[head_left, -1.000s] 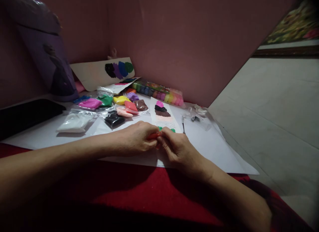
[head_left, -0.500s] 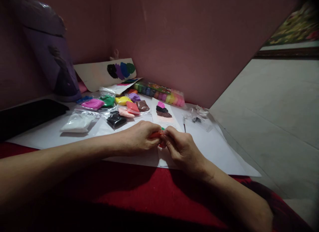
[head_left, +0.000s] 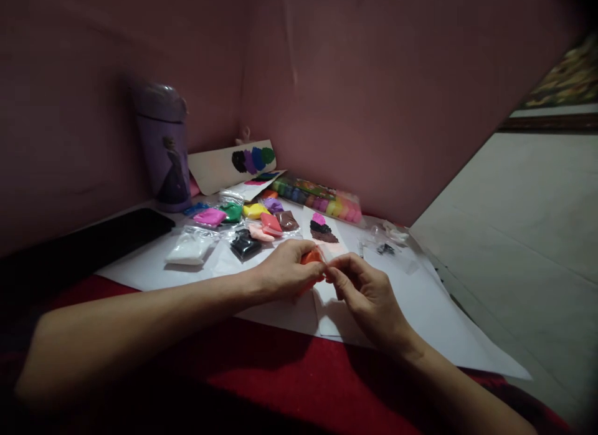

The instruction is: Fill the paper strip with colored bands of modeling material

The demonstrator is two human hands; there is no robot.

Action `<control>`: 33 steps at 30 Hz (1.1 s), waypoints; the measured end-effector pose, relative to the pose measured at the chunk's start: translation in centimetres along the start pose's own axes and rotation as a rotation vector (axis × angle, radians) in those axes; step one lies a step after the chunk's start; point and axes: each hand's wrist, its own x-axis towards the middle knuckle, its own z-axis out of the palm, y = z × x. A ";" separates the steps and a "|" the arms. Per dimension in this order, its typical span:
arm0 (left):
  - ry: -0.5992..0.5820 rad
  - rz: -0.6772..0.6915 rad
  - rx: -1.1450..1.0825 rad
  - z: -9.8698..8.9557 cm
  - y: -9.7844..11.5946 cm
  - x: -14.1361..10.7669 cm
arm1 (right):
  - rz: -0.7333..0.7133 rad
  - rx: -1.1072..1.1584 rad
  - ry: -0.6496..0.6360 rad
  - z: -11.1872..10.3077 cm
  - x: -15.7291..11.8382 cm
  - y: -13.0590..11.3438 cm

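An orange packet [head_left: 310, 257] is held up over the white paper, with my left hand [head_left: 290, 270] closed around it. My right hand [head_left: 367, 291] pinches the clear edge of the same packet, its fingertips close to my left thumb. Just behind the hands lies a narrow card [head_left: 324, 228] with pink, black and brown patches. Bags of coloured clay spread out to the left, among them a black one [head_left: 246, 245], a red one [head_left: 271, 224] and a white one [head_left: 189, 247].
A purple cup [head_left: 169, 154] stands at the back left, near a dark flat object [head_left: 135, 229]. Behind the bags are a painted card [head_left: 219, 167] and a long pack of coloured pieces [head_left: 317, 198]. Clear plastic scraps [head_left: 392, 242] lie on the right.
The view has shifted, so the table's things appear farther right and lower. My hands have moved slightly apart, and more of the packet's clear edge shows between them.
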 end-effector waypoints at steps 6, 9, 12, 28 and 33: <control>-0.046 -0.027 -0.126 -0.2 0.3 -0.2 | 0.135 0.200 -0.019 0.3 0.2 -0.2; -0.056 -0.016 -0.140 -0.3 0.1 -0.2 | 0.172 0.272 -0.031 0.3 0.3 -0.2; -0.050 0.001 -0.195 -0.4 -0.3 -0.1 | 0.162 0.261 -0.022 0.3 0.3 -0.3; 0.030 0.071 -0.301 -0.5 -1.2 0.4 | 0.207 0.375 0.035 1.0 0.1 0.3; 0.058 0.071 -0.356 -0.4 -0.9 0.4 | 0.184 0.324 0.039 1.0 0.1 0.3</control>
